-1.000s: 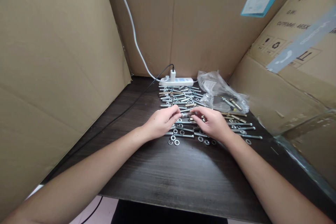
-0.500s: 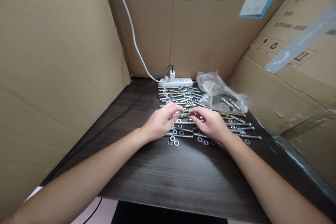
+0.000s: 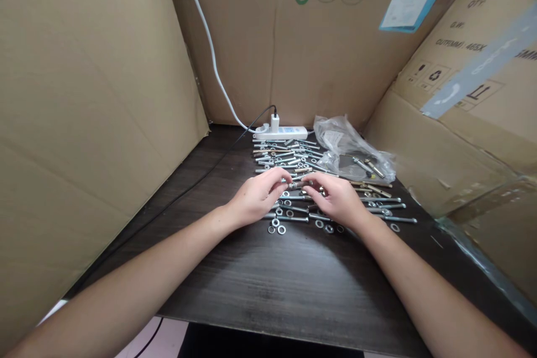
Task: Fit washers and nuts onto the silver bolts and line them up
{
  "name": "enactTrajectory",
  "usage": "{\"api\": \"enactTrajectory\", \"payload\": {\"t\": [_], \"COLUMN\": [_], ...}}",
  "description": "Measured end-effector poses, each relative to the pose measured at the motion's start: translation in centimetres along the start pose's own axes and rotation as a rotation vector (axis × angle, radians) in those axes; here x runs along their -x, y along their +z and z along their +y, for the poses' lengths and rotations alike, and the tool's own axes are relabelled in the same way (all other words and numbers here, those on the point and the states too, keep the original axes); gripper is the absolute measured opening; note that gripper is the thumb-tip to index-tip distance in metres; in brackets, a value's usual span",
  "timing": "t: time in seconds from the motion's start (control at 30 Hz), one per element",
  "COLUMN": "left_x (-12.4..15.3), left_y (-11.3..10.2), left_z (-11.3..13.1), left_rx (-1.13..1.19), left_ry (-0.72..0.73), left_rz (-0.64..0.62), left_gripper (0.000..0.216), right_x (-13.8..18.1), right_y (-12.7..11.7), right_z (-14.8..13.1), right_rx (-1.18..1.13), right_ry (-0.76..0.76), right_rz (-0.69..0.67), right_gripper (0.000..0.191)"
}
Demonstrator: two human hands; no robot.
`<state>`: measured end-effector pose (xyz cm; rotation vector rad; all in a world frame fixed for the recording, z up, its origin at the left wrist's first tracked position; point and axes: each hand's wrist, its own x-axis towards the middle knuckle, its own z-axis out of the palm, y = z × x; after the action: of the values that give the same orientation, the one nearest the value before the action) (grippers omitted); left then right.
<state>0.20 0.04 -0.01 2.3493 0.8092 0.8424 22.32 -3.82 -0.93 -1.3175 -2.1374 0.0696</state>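
Between my two hands is a short metal bolt (image 3: 296,184), held level above the other hardware. My left hand (image 3: 251,197) pinches its left end, where a nut or washer seems to sit, too small to tell which. The fingertips of my right hand (image 3: 338,198) close on its right end. Under and around the hands lie rows of long bolts (image 3: 296,218). Near my left wrist, loose on the table, are a hex nut (image 3: 276,222) and a flat washer (image 3: 281,230). Another washer (image 3: 319,224) lies below my right hand.
A white power strip (image 3: 281,133) with a plugged-in charger stands behind the bolts. Beside it, a clear plastic bag (image 3: 344,140) holds more bolts. A black cable (image 3: 191,185) crosses the dark table (image 3: 268,285) on the left. Cardboard boxes (image 3: 239,39) wall in three sides.
Both hands stay in nearly the same place, still on the bolt. The fingers of my left hand have shifted slightly at its end. The camera view has tilted a little.
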Motion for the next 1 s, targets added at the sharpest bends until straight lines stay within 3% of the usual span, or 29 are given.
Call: {"api": "enactTrajectory", "payload": {"t": [0.33, 0.53, 0.73, 1.0], "left_x": [-0.10, 0.02, 0.31, 0.05], "left_y": [-0.02, -0.02, -0.06, -0.07], "left_z": [0.16, 0.04, -0.17, -0.01], "left_rx": [-0.098, -0.083, -0.066, -0.055], "left_ry": [-0.117, -0.074, 0.141, 0.069], "left_rz": [-0.091, -0.022, 0.010, 0.025], "left_gripper": [0.024, 0.015, 0.020, 0.011], "right_x": [-0.01, -0.07, -0.07, -0.04], "right_y": [0.10, 0.02, 0.04, 0.08], "right_z": [0.17, -0.01, -0.11, -0.02], "right_rx": [-0.012, -0.009, -0.015, -0.018], "right_ry": [0.026, 0.008, -0.018, 0.006], "right_rz": [-0.001, 0.006, 0.001, -0.004], "right_gripper": [0.015, 0.014, 0.015, 0.015]}}
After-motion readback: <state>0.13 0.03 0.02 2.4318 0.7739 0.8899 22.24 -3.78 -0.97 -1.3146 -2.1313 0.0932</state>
